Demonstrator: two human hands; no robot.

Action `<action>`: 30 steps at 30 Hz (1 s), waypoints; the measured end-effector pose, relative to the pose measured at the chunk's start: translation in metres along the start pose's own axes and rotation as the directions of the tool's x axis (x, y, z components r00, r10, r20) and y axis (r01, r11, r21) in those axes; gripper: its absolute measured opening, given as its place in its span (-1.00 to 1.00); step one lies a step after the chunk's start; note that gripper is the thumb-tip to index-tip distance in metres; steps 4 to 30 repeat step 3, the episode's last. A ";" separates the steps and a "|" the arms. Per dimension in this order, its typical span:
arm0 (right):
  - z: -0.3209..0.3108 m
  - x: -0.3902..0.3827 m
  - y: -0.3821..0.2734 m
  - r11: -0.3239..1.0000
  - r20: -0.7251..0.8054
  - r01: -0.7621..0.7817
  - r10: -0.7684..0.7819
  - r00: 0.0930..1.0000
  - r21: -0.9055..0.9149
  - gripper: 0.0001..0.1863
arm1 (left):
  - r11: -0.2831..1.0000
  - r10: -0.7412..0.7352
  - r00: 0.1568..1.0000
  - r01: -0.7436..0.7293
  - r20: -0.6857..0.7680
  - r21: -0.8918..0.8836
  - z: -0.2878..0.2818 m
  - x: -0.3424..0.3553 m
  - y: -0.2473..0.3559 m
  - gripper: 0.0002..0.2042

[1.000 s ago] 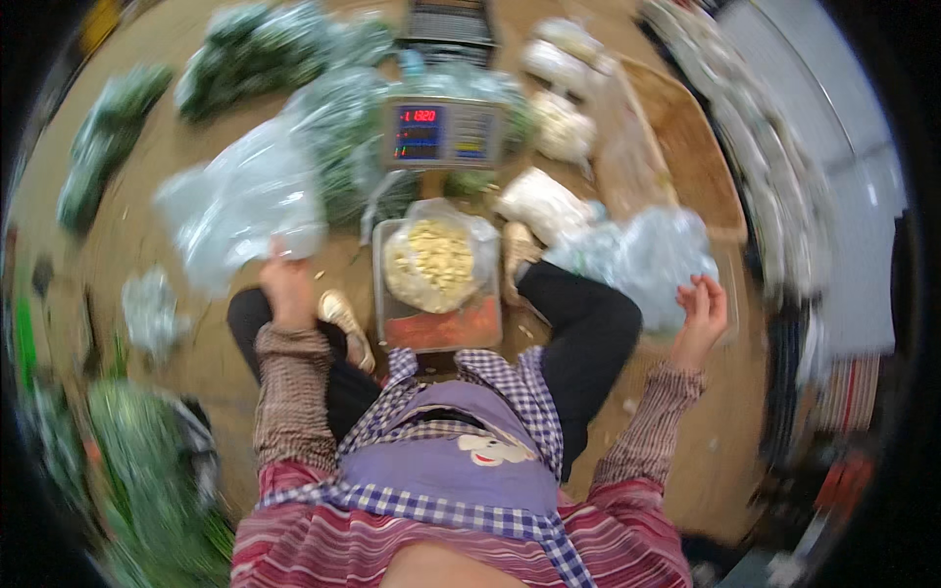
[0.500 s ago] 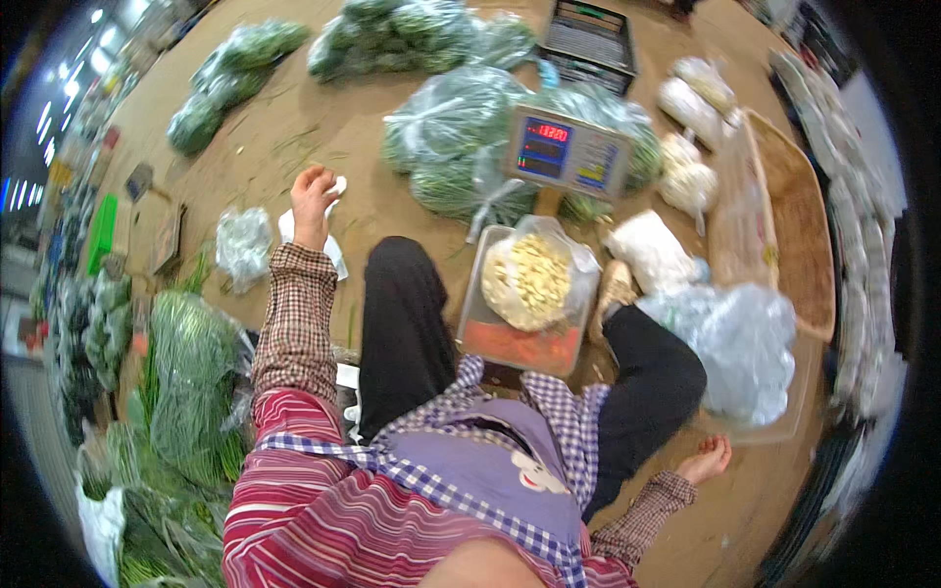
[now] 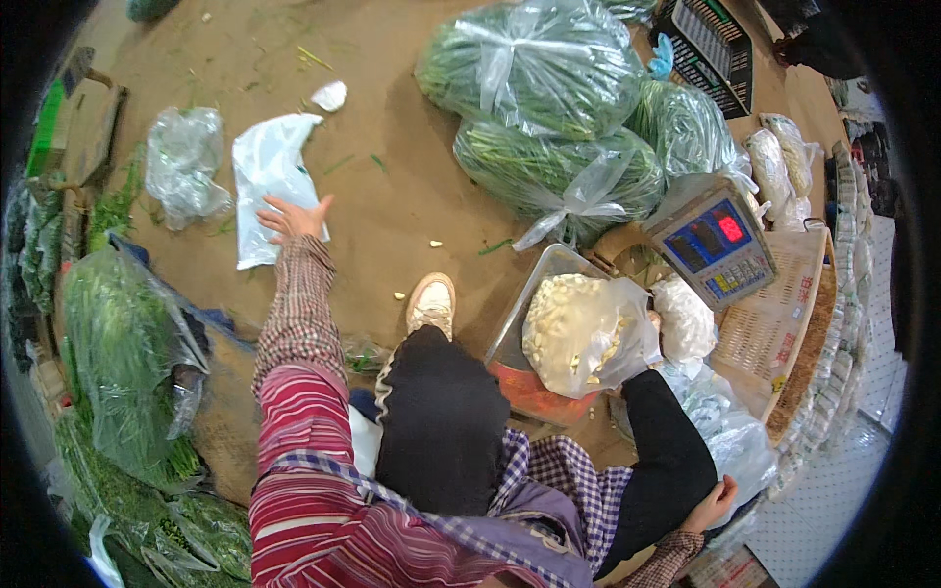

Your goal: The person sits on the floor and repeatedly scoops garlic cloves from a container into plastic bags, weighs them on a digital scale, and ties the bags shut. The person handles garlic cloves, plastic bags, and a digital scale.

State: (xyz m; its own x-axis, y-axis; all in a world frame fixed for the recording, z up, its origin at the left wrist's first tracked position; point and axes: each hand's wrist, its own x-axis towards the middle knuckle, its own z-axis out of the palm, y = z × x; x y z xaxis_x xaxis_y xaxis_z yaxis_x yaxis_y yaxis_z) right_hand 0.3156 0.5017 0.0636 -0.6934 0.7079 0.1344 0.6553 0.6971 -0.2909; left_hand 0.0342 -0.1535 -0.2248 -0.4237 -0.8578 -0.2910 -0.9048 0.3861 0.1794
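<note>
My left hand (image 3: pixel 292 218), fingers spread wide, is at the lower right part of a flat white-and-pale-blue plastic bag (image 3: pixel 263 162) on the floor. Nothing is held in it; whether the palm presses on the bag is hard to tell. A small crumpled white piece (image 3: pixel 330 95) lies just beyond. Low at the right, my right hand (image 3: pixel 710 504) rests beside my knee, loosely open, near a heap of clear plastic bags (image 3: pixel 720 416). Between my legs, a clear bag of peeled garlic cloves (image 3: pixel 578 333) sits on the tray of a digital scale (image 3: pixel 711 240).
Large bags of green stalks (image 3: pixel 559 73) lie beyond the scale. A black crate (image 3: pixel 706 49) and an upright woven basket (image 3: pixel 774 318) are at the right. More bagged greens (image 3: pixel 127 363) crowd the left side, below a crumpled clear bag (image 3: pixel 186 162).
My left hand has gone from curled fingers to spread ones, over the white-and-blue bag. The whole view has shifted and tilted. My right hand now sits closer to the knee.
</note>
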 end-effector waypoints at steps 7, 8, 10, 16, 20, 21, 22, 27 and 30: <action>0.005 0.000 -0.011 0.994 0.048 -0.033 0.039 0.998 -0.109 -0.78 | 0.996 -0.086 0.986 0.085 0.146 0.015 0.026 0.043 -0.022 -0.01; 0.005 0.000 -0.011 0.994 0.048 -0.033 0.039 0.998 -0.109 -0.78 | 0.996 -0.086 0.986 0.085 0.146 0.015 0.026 0.043 -0.022 -0.01; 0.005 0.000 -0.011 0.994 0.048 -0.033 0.039 0.998 -0.109 -0.78 | 0.996 -0.086 0.986 0.085 0.146 0.015 0.026 0.043 -0.022 -0.01; 0.005 0.000 -0.011 0.994 0.048 -0.033 0.039 0.998 -0.109 -0.78 | 0.996 -0.086 0.986 0.085 0.146 0.015 0.026 0.043 -0.022 -0.01; 0.005 0.000 -0.011 0.994 0.048 -0.033 0.039 0.998 -0.109 -0.78 | 0.996 -0.086 0.986 0.085 0.146 0.015 0.026 0.043 -0.022 -0.01; 0.005 0.000 -0.011 0.994 0.048 -0.033 0.039 0.998 -0.109 -0.78 | 0.996 -0.086 0.986 0.085 0.146 0.015 0.026 0.043 -0.022 -0.01; 0.005 0.000 -0.011 0.994 0.048 -0.033 0.039 0.998 -0.109 -0.78 | 0.996 -0.086 0.986 0.085 0.146 0.015 0.026 0.043 -0.022 -0.01; 0.005 0.000 -0.011 0.994 0.048 -0.033 0.039 0.998 -0.109 -0.78 | 0.996 -0.086 0.986 0.085 0.146 0.015 0.026 0.043 -0.022 -0.01; 0.005 0.000 -0.011 0.994 0.048 -0.033 0.039 0.998 -0.109 -0.78 | 0.996 -0.086 0.986 0.085 0.146 0.015 0.026 0.043 -0.022 -0.01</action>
